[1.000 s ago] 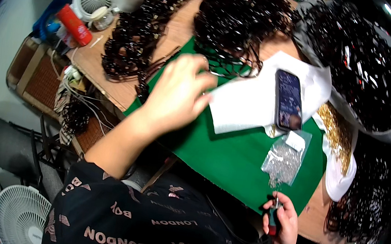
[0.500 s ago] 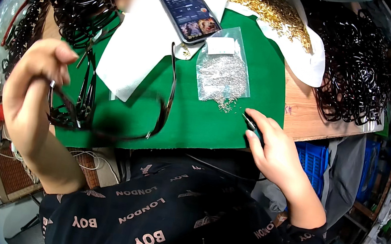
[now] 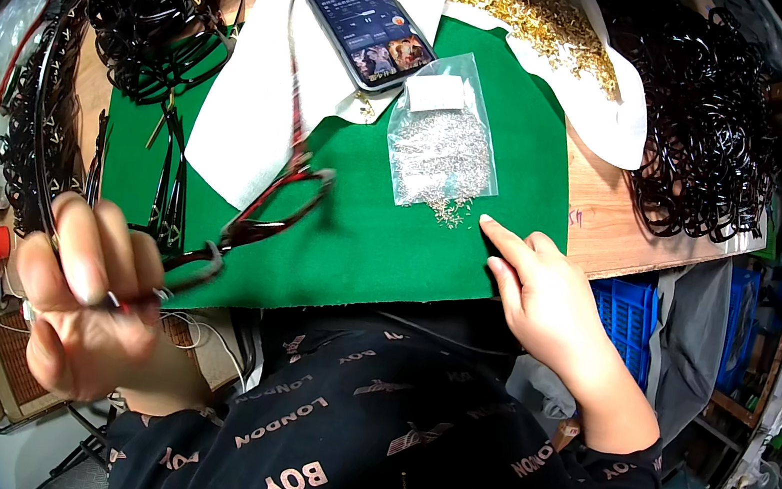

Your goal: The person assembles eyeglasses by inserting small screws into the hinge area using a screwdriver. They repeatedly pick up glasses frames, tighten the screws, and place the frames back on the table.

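From where I stand, I count two hands, one pair of dark red glasses [image 3: 298,162], one phone [image 3: 368,27], one clear bag [image 3: 444,141] of small silver pieces and one green mat [image 3: 409,259], with one heap of gold pieces [image 3: 535,23] and one large heap of glossy black strips [image 3: 710,140] toward the right. The left hand [image 3: 89,306] is raised at the mat's left front corner, fingers curled, gripping the glasses at their near end. They are in the air over the left part of the mat, the front slanting from that hand up and away to the right; one temple rises from the far hinge, nearly upright, pointing away from the wearer, its tip beside the phone. The right forearm leans in from the lower right. The right hand [image 3: 545,293] has its index finger stretched out just beside the spilled silver pieces, thumb below; I cannot tell whether the folded fingers hold anything.
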The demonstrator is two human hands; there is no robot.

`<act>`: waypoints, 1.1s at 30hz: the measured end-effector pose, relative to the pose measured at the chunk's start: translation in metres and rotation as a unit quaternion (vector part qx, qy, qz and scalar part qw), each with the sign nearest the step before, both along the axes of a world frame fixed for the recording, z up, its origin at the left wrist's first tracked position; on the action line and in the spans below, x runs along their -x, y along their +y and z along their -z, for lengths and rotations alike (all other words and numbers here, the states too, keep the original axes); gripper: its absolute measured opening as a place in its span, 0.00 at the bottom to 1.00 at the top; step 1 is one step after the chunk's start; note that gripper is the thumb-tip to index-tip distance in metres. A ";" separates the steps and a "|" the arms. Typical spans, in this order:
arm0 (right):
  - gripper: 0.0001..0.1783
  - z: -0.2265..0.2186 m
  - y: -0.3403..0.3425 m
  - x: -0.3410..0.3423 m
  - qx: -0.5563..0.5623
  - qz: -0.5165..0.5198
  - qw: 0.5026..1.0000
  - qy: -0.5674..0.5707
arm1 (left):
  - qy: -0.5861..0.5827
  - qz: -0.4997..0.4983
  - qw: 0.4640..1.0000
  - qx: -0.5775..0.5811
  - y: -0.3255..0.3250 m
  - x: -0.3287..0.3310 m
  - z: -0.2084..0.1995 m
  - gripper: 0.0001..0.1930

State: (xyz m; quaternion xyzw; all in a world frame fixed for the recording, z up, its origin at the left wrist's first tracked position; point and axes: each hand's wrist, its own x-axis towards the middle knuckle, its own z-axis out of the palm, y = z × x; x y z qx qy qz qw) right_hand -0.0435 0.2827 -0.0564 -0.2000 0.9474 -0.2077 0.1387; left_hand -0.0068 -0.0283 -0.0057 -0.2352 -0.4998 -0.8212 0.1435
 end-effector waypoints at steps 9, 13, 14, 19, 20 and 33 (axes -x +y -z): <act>0.20 0.001 0.006 -0.003 -0.010 0.003 1.000 0.022 | -0.244 0.276 0.872 -0.322 0.065 0.007 0.071 0.24; 0.21 -0.006 0.003 -0.005 -0.085 -0.013 0.996 0.024 | -0.338 0.365 0.777 -0.385 0.093 0.006 0.104 0.22; 0.21 -0.005 0.002 -0.005 -0.079 -0.012 0.996 0.026 | -0.353 0.366 0.766 -0.393 0.095 0.005 0.109 0.21; 0.21 -0.001 0.002 -0.004 -0.055 -0.009 0.998 0.031 | -0.352 0.372 0.764 -0.392 0.095 0.006 0.121 0.19; 0.21 -0.001 0.002 -0.004 -0.062 -0.014 0.997 0.036 | -0.342 0.376 0.767 -0.391 0.095 0.006 0.122 0.19; 0.22 -0.014 -0.029 0.002 0.437 0.126 0.615 -0.644 | -0.338 0.413 0.751 -0.388 0.095 0.009 0.127 0.19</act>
